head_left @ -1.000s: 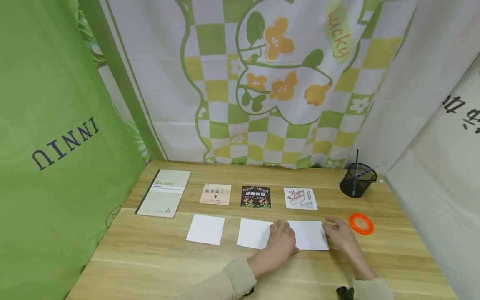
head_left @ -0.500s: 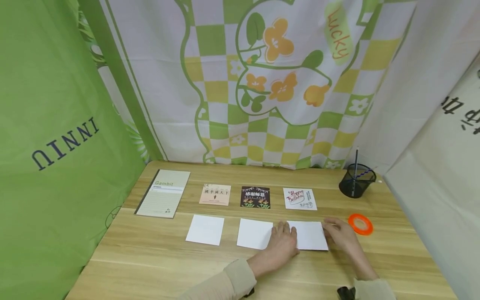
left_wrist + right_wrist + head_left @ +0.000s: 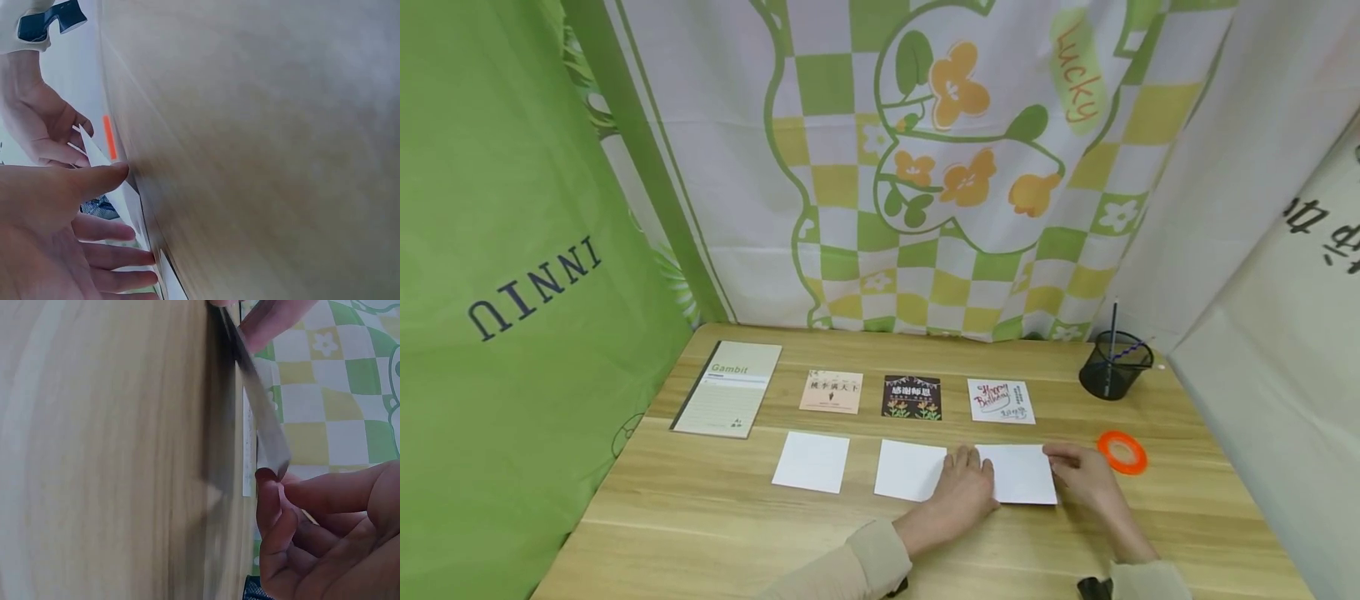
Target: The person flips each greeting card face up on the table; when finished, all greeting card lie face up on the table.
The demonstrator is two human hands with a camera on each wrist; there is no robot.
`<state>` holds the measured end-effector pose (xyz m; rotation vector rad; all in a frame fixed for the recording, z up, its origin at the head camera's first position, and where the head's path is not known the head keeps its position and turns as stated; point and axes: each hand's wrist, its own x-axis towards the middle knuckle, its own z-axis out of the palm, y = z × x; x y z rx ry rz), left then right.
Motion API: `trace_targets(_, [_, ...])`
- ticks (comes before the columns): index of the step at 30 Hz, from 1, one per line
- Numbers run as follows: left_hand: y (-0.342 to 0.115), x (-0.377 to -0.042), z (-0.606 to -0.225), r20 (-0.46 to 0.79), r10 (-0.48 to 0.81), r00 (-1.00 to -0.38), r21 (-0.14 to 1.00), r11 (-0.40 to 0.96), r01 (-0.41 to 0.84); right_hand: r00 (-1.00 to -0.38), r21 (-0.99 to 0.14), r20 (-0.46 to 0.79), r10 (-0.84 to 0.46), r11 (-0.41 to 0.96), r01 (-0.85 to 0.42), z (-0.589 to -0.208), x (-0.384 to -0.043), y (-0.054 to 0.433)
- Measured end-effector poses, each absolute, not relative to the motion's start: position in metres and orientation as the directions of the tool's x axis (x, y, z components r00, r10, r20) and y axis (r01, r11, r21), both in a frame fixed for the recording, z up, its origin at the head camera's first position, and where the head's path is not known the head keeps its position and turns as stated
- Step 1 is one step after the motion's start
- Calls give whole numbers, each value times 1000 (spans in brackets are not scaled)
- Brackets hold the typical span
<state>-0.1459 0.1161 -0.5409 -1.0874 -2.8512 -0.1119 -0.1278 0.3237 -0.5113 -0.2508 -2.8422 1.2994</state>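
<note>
Head view: the white card [image 3: 1018, 473] lies in the lower frame, right of centre; the left hand [image 3: 962, 496] rests straight-fingered at its left end, the right hand [image 3: 1082, 475] pinches its right edge; left wrist view: the card slants left of centre, far end raised, so a light brace should suffice; right wrist view: the pinched corner, right of centre, clears the tabletop [image 3: 715, 525]; gentle, even pressure should avoid creasing.

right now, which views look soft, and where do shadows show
Right wrist: the white paper card looks soft, a dark shadow beside it on the wood-grain tabletop; left wrist: tabletop hazy, washed out towards upper right; head: evenly lit, title on the cream rectangular notebook legible.
</note>
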Motion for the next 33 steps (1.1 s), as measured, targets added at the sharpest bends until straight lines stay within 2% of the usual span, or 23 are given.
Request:
trace_targets(12, [115,-146,-538,197,702,-684,-26,701,713,-989,-779,-83,123,611,141,-513,-124,329])
trace_targets(21, [114,-147,-536,323,693,-645,-75,698,712,-989,-750,-62,135,647,135,-515,-122,333])
trace_targets(33, [110,-152,-532,347,672,-654,-56,711,701,-985,-706,-43,167,693,148,-519,-123,334])
